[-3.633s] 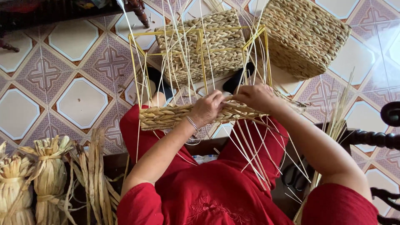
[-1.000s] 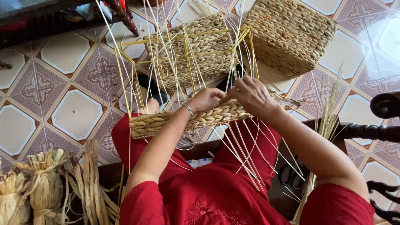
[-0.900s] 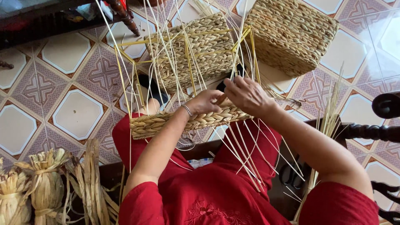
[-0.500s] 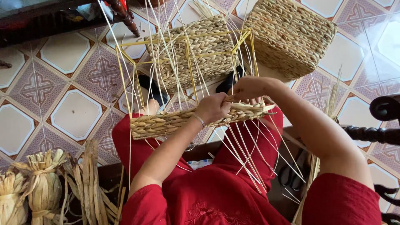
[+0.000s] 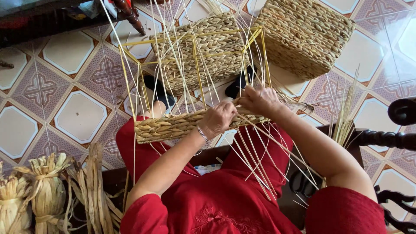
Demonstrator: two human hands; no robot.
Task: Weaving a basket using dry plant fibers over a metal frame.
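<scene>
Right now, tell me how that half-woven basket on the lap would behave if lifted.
The half-woven basket is probably light: dried fibre on a thin yellow frame. Its woven band likely keeps shape, but the loose strands hanging below would flop and snag. Both hands steady it, so it may tip.

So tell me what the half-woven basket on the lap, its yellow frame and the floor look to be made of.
Half-woven basket: dried plant fibre, perhaps seagrass or water hyacinth; matte tan twisted braids, with loose straw-like strands.
Yellow frame: thin straight rods, probably coated metal wire, though I cannot be sure.
Floor: glazed ceramic tile, likely; glossy patterned squares reflecting light.
Both the left hand and right hand grip the weave.
</scene>
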